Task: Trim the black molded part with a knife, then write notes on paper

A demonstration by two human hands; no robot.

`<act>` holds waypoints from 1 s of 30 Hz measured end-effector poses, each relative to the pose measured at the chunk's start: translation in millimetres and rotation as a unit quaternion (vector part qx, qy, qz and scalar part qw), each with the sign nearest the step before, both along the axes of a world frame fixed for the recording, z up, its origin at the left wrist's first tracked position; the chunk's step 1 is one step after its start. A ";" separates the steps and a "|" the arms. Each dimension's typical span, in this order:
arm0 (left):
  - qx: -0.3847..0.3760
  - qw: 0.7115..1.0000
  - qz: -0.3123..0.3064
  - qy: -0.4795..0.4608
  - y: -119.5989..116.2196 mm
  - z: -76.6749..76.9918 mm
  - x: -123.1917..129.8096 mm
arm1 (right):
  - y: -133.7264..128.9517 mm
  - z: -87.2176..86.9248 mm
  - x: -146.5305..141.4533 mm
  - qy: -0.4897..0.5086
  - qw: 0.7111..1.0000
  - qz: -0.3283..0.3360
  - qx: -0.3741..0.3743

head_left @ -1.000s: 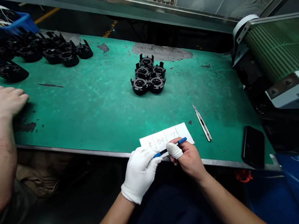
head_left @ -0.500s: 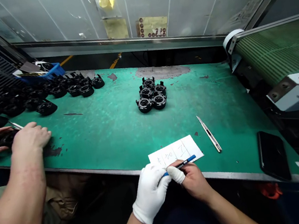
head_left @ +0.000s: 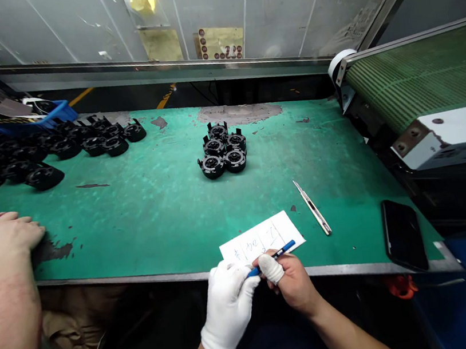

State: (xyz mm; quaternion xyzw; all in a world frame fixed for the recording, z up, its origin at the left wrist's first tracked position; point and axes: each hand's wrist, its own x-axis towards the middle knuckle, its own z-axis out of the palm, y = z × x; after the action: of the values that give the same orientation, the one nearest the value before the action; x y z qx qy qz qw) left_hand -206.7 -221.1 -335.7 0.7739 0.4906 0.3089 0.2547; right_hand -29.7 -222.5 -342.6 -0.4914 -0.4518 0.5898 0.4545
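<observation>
My left hand [head_left: 228, 308], in a white glove, pinches the blue end of a marker [head_left: 286, 249] at the table's front edge. My right hand [head_left: 294, 281] is bare except for a white cover on one digit, and its fingers close round the same marker's barrel. Just beyond both hands lies a white paper [head_left: 250, 238] with handwriting and ruled lines, its near edge partly hidden by them. To the right of the paper rests a box cutter [head_left: 313, 209] with its blade out. Several round black parts [head_left: 222, 152] stand clustered farther back on the green table [head_left: 155, 208].
At the left, another person's arm [head_left: 4, 287] reaches over the table, near many black parts [head_left: 81, 141]. Behind these sits a blue basket [head_left: 62, 113]. A black phone [head_left: 403, 234] lies at the right edge, below a green conveyor [head_left: 422, 73].
The view has shifted, so the table and its objects appear farther left. Both my hands keep hold of the marker, with small finger movements.
</observation>
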 end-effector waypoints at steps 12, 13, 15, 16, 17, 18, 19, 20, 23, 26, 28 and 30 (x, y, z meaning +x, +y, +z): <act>0.006 0.998 0.010 -0.058 -3.5 -7.2 -2.9 | 48.9 16.4 84.5 -0.021 0.938 -0.335 0.090; 0.004 0.999 0.017 -0.048 -3.5 -7.7 -1.9 | 54.4 19.8 94.5 -0.040 0.938 -0.328 0.102; 0.005 0.999 0.027 -0.030 -2.6 -8.8 -0.1 | 60.3 21.4 102.7 -0.086 0.949 -0.278 0.118; 0.007 0.999 0.031 -0.024 -2.1 -9.6 0.4 | 61.6 19.0 102.0 -0.110 0.957 -0.242 0.120; 0.008 0.999 0.034 -0.021 -1.7 -10.5 0.6 | 62.6 14.8 99.4 -0.136 0.962 -0.203 0.119; 0.009 0.999 0.035 -0.019 -1.3 -11.4 0.5 | 64.0 9.4 96.0 -0.161 0.966 -0.165 0.117; 0.011 0.999 0.033 -0.017 -0.9 -12.2 0.3 | 65.9 3.4 92.7 -0.186 0.967 -0.134 0.115; 0.012 0.999 0.030 -0.015 -0.6 -12.8 -0.1 | 68.4 -2.5 90.2 -0.209 0.965 -0.113 0.115; 0.020 1.000 0.022 -0.004 0.5 -13.0 -0.2 | 76.3 -15.2 88.8 -0.262 0.952 -0.100 0.124; 0.028 0.999 0.017 0.011 2.8 -11.5 1.5 | 80.4 -18.6 91.7 -0.292 0.941 -0.100 0.140; 0.028 0.999 0.017 0.023 5.0 -10.5 3.1 | 80.5 -17.8 92.7 -0.306 0.935 -0.096 0.152; 0.024 0.999 0.016 0.033 7.1 -9.8 4.5 | 79.9 -16.5 92.8 -0.321 0.930 -0.085 0.159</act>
State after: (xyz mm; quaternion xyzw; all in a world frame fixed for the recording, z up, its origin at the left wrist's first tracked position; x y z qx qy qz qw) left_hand -202.2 -214.0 -345.5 0.7818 0.5032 0.2991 0.2149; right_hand 63.1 -142.6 -359.1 -0.6121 -0.6183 0.2803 0.4055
